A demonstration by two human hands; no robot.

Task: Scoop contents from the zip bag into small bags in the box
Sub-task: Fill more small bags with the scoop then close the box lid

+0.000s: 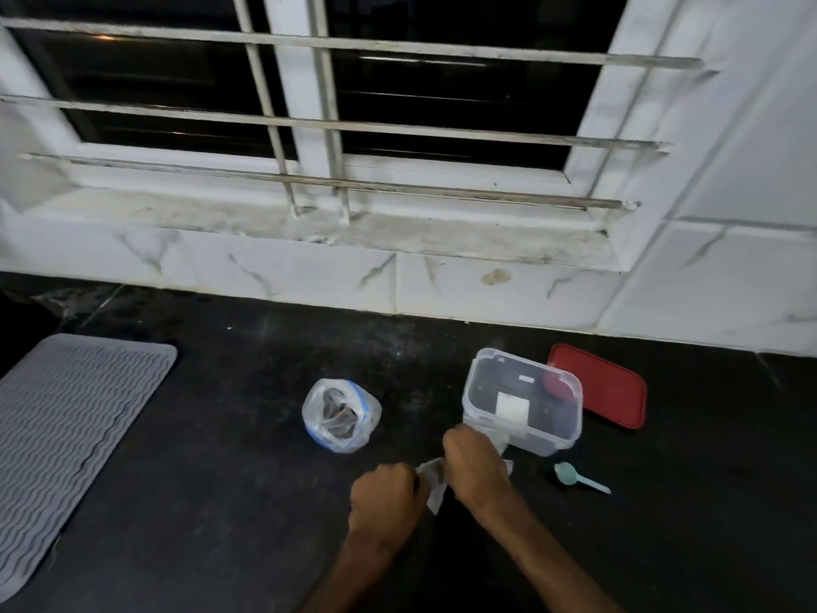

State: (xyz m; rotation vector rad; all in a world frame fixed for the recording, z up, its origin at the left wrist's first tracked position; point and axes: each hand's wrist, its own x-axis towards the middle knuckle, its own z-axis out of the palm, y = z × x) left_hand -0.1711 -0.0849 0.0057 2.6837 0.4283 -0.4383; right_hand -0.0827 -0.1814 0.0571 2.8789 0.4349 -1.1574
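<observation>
Home kitchen: dark countertop (221, 502), tiled wall (729, 267).

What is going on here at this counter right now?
A person grips a small clear bag with left hand and right hand, in front of the clear box on the dark counter. The zip bag stands open to their left, untouched. The teal scoop lies on the counter, not in use; the red lid lies beside the box.
</observation>
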